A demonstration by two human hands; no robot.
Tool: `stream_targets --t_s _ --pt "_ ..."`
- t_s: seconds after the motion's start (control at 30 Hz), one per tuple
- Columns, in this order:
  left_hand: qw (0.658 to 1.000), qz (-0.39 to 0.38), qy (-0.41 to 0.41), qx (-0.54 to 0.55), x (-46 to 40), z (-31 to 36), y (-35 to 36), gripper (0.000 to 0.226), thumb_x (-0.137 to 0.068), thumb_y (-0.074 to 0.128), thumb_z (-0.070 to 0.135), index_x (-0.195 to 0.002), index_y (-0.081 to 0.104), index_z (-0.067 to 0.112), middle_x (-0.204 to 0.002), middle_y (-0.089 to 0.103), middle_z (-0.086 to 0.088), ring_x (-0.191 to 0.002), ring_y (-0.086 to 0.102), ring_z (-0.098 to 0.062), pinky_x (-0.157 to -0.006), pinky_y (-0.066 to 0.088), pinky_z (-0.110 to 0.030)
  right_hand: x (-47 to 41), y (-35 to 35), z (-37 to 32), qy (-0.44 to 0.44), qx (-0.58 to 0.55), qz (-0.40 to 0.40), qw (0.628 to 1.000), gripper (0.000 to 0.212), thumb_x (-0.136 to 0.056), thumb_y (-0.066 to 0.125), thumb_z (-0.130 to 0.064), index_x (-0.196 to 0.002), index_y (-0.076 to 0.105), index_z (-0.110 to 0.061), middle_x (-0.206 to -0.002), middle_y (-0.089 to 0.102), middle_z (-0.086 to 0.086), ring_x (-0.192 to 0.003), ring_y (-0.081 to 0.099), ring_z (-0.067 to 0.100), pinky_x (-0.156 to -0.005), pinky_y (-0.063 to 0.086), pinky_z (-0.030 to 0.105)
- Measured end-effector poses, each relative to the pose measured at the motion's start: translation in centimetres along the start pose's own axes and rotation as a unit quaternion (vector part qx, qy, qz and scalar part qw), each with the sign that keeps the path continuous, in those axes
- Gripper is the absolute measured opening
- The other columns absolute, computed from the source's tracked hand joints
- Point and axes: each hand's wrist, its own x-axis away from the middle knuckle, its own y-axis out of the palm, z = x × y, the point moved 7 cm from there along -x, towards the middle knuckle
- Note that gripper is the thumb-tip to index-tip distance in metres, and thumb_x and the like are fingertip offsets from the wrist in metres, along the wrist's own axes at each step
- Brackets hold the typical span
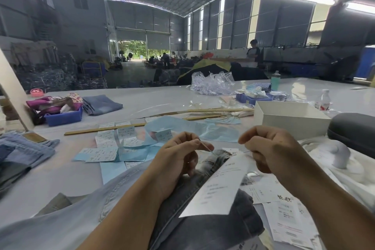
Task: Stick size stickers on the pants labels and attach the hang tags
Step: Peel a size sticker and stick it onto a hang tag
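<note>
Grey jeans (205, 221) lie across the table in front of me, waistband toward the far side. A long white hang tag (219, 186) lies on them, its top end at the waistband. My left hand (180, 156) pinches a thin plastic tag string (208, 149) between thumb and forefinger, just above the waistband. My right hand (269, 148) is curled to the right of the tag's top end; its fingertips pinch something too thin to make out. Blue size sticker sheets (101, 153) lie on the table to the left.
Loose hang tags (284, 215) lie at the right. A white open box (288, 117), a dark case (355, 132) and a bottle (324, 100) stand at the right. Folded light jeans (22, 154) sit at the left, blue bins (65, 116) and wooden sticks (105, 129) further back.
</note>
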Motion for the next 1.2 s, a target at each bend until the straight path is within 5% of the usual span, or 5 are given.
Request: stream_targets --t_s 0.3,0.57,0.8,0.93,1.2 --pt "0.999 -0.022 -0.039 -0.019 0.0 -0.2 0.2 0.014 -0.092 0.055 0.009 -0.079 0.055 0.014 -0.074 0.068 -0.005 -0.056 0.045 -0.02 -0.057 0.036 -0.032 -0.5 2.1 -2.3 -0.043 -0.292 -0.062 0.954 0.039 -0.088 0.035 0.01 -0.076 0.07 -0.004 -0.064 0.056 0.01 -0.054 0.055 0.019 -0.05 0.05 0.029" --pt "0.999 0.037 -0.024 -0.027 0.4 0.1 -0.3 0.018 -0.097 0.051 0.008 -0.08 0.055 0.013 -0.068 0.06 -0.002 -0.049 0.043 -0.013 -0.049 0.035 -0.026 -1.9 5.6 -1.4 -0.077 -0.161 -0.081 0.981 0.056 -0.09 0.036 0.019 -0.084 0.077 -0.019 -0.089 0.073 0.005 -0.075 0.073 0.027 -0.065 0.058 0.029" --pt "0.996 0.075 0.049 0.0 0.4 1.2 -0.6 0.016 -0.097 0.051 0.004 -0.083 0.054 0.011 -0.068 0.055 -0.001 -0.047 0.041 -0.011 -0.042 0.035 -0.021 -1.2 5.9 0.5 -0.009 -0.244 -0.092 0.965 0.042 -0.096 0.04 0.004 -0.08 0.076 -0.009 -0.085 0.072 0.021 -0.079 0.073 0.034 -0.065 0.058 0.034" --pt "0.996 0.063 0.069 -0.002 0.5 1.4 -0.5 0.019 -0.096 0.051 0.003 -0.079 0.054 0.01 -0.066 0.051 -0.005 -0.048 0.041 -0.011 -0.042 0.035 -0.021 -0.8 7.0 1.1 0.021 -0.34 -0.099 0.935 0.043 -0.089 0.027 0.013 -0.106 0.065 0.001 -0.094 0.071 0.027 -0.09 0.073 0.037 -0.071 0.061 0.034" --pt "0.978 0.126 0.147 -0.074 1.0 2.5 -1.4 0.017 -0.096 0.054 0.005 -0.082 0.058 0.012 -0.085 0.068 -0.009 -0.06 0.051 -0.009 -0.044 0.041 -0.025 -0.5 7.1 0.8 -0.031 -0.246 -0.062 0.967 0.05 -0.091 0.035 0.023 -0.09 0.076 -0.006 -0.098 0.075 0.014 -0.098 0.073 0.025 -0.08 0.059 0.028"
